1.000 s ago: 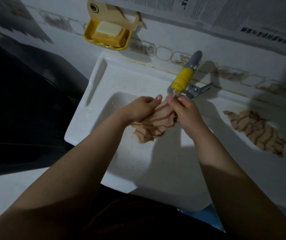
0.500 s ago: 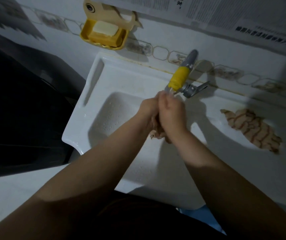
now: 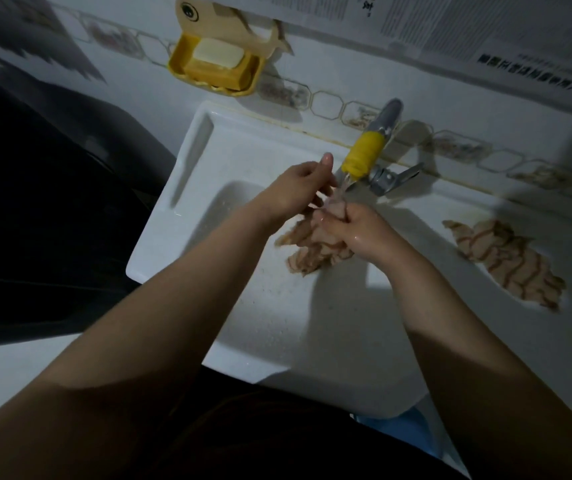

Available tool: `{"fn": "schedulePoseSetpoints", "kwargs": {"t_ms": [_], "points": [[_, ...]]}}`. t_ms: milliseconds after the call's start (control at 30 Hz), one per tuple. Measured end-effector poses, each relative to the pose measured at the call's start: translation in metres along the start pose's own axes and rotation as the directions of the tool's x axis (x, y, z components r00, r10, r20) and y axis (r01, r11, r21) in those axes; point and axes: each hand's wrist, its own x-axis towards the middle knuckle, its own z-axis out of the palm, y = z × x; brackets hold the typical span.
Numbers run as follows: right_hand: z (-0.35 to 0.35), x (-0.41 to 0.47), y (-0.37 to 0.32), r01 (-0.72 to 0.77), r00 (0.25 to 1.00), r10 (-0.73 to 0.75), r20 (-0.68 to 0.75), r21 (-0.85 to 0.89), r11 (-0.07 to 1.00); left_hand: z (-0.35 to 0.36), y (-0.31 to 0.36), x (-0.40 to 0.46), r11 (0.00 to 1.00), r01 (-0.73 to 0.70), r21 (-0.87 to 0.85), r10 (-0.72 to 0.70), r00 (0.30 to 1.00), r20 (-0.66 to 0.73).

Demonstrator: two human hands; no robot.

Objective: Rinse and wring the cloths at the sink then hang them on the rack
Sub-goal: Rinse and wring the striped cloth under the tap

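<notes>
Soggy striped cloth (image 3: 315,249) was bunched in both hands, left hand (image 3: 298,188) and right hand (image 3: 357,230), under the tap (image 3: 364,155); it'd probably splash over the sink (image 3: 187,209) rim.

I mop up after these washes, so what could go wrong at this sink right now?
Water runs from the tap onto the cloth bunched in both hands, left hand and right hand, so spray may splash over the sink rim. The second cloth lies on the ledge and could get bumped off.
</notes>
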Motion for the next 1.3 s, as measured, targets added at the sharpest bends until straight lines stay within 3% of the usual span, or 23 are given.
{"fn": "schedulePoseSetpoints", "kwargs": {"t_ms": [100,167,233,367,467,533,633,733,833,967,1067,1133,1200,1300], "points": [[-0.004,0.006,0.004,0.046,0.988,-0.020,-0.151,0.176,0.983,0.005,-0.021,-0.006,0.995,0.095,-0.015,-0.090,0.976,0.198],[-0.008,0.010,0.006,0.042,0.983,0.021,-0.181,0.341,0.939,0.008,-0.043,-0.011,0.996,0.088,0.006,-0.087,0.973,0.213],[-0.013,0.010,0.005,0.034,0.977,0.066,-0.201,0.458,0.888,0.010,-0.059,-0.012,0.997,0.034,-0.069,-0.022,0.985,0.170],[-0.018,0.011,0.003,-0.001,0.956,0.189,-0.225,0.640,0.768,0.005,-0.062,-0.012,0.965,-0.029,-0.262,0.005,0.996,-0.093],[-0.001,0.009,-0.001,-0.014,0.957,0.166,-0.239,0.531,0.847,0.009,-0.045,-0.011,0.950,0.030,-0.310,-0.109,0.965,-0.240],[0.019,0.006,-0.009,-0.017,0.949,0.104,-0.297,0.281,0.959,0.018,-0.034,-0.009,0.921,0.093,-0.378,-0.203,0.944,-0.261],[0.025,0.016,-0.012,-0.049,0.897,0.031,-0.440,-0.030,0.998,0.042,-0.023,-0.009,0.841,0.214,-0.498,-0.359,0.908,-0.217],[0.021,0.023,-0.012,-0.028,0.823,0.011,-0.568,-0.021,0.999,0.055,-0.018,-0.007,0.819,0.243,-0.520,-0.367,0.918,-0.149],[0.038,0.015,-0.011,0.072,0.841,-0.147,-0.520,-0.162,0.984,0.045,-0.017,0.000,0.748,0.212,-0.629,-0.413,0.891,-0.190],[0.022,0.023,-0.008,-0.028,0.799,-0.110,-0.591,-0.219,0.975,0.051,-0.013,-0.002,0.716,0.258,-0.648,-0.434,0.892,-0.125],[0.034,0.015,-0.010,0.105,0.774,-0.287,-0.565,-0.333,0.937,0.043,-0.016,0.006,0.683,0.235,-0.691,-0.456,0.876,-0.153],[0.039,0.009,-0.013,0.081,0.793,-0.305,-0.528,-0.404,0.911,0.037,-0.014,0.005,0.638,0.254,-0.727,-0.449,0.889,-0.084],[0.023,0.018,-0.010,-0.052,0.831,-0.152,-0.535,-0.347,0.936,0.036,-0.012,0.000,0.619,0.313,-0.720,-0.397,0.916,0.057],[-0.002,0.026,-0.002,-0.050,0.913,0.051,-0.405,0.013,0.999,0.024,-0.006,-0.008,0.677,0.356,-0.645,-0.274,0.934,0.228]]}}
